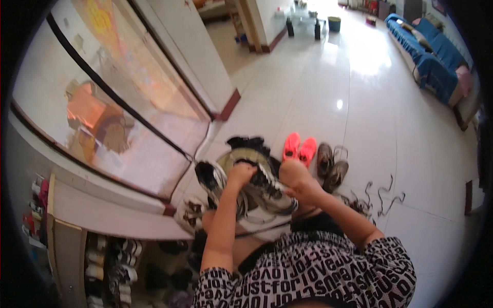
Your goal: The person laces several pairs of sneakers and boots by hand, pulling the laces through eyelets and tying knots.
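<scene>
A white and dark lace-up shoe (271, 194) lies tilted in front of me, between my hands. My left hand (242, 174) is closed on the rim of its opening. My right hand (302, 188) is at the other side of the shoe, fingers bent near its lacing; whether it pinches a lace cannot be told. Left of it stands a second white shoe with a dark inside (210, 177). Behind the held shoe is a round yellowish-green object (246, 154) with black items at its far edge.
Coral-red shoes (291, 146) and brown shoes (336, 175) stand on the tiled floor. Loose laces (385, 196) lie at the right. A shelf of shoes (111, 265) is at the lower left, beside a glass door (161, 154). A sofa with blue covers (431, 57) stands far right.
</scene>
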A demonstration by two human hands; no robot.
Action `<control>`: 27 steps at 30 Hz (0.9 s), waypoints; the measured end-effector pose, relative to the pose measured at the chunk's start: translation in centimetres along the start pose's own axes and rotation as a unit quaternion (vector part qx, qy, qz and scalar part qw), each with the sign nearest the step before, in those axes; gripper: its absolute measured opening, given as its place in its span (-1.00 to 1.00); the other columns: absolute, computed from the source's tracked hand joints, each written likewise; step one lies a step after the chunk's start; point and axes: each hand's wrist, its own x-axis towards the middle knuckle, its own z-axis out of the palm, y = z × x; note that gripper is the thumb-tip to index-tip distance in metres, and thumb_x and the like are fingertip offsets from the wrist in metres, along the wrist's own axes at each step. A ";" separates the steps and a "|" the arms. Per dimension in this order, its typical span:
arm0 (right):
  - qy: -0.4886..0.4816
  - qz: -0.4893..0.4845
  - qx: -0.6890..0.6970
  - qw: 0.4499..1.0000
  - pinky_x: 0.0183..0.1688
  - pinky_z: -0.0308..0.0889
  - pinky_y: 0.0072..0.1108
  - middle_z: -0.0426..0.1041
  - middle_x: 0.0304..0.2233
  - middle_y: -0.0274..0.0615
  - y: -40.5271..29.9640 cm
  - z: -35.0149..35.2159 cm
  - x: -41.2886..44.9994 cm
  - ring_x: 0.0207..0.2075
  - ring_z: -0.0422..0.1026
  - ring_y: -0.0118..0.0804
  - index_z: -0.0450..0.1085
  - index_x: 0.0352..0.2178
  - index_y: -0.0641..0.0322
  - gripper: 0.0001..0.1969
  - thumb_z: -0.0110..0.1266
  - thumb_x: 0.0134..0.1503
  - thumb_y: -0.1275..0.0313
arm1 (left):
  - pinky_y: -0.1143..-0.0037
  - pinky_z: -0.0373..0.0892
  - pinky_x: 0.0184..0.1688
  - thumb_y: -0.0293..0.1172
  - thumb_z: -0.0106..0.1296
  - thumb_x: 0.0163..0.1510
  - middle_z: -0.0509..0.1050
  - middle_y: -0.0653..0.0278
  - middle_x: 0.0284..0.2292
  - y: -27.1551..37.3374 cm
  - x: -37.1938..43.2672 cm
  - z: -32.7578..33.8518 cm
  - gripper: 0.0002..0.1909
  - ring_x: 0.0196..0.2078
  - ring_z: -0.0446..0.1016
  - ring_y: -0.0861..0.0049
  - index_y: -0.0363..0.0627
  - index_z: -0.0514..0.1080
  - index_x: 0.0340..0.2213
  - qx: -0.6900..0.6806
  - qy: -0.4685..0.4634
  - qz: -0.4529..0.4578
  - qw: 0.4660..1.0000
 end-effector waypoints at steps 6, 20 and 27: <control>-0.155 -0.050 0.077 0.984 -0.43 0.33 -0.35 0.48 -0.54 -0.19 -7.1 2.5 1.5 -0.46 0.47 -0.11 0.45 -0.39 -0.05 -0.87 -0.01 0.01 0.34 | 0.28 0.33 -0.32 -0.01 -0.01 -0.04 0.50 0.07 -0.48 0.2 0.4 0.9 -0.61 -0.37 0.45 0.13 -0.10 0.54 -0.49 -0.044 -0.019 -0.044 0.998; -0.253 -0.001 0.160 0.954 -0.34 0.32 -0.44 0.46 -0.44 -0.22 -6.0 -1.3 -2.7 -0.40 0.45 -0.16 0.47 -0.38 0.02 -0.83 0.07 -0.04 0.29 | 0.37 0.34 -0.29 -0.01 0.02 -0.04 0.54 0.17 -0.46 2.7 -0.7 -0.3 -0.64 -0.36 0.49 0.27 -0.02 0.56 -0.42 -0.044 -0.042 -0.113 0.992; -0.180 0.180 0.232 0.939 -0.30 0.34 -0.51 0.44 -0.29 -0.23 -4.8 -4.2 -0.4 -0.35 0.43 -0.24 0.47 -0.45 0.26 -0.75 0.14 -0.01 0.25 | 0.39 0.32 -0.27 -0.03 0.01 -0.06 0.54 0.17 -0.45 0.1 -1.2 -0.3 -0.63 -0.35 0.49 0.29 -0.06 0.56 -0.41 -0.100 -0.054 -0.135 0.984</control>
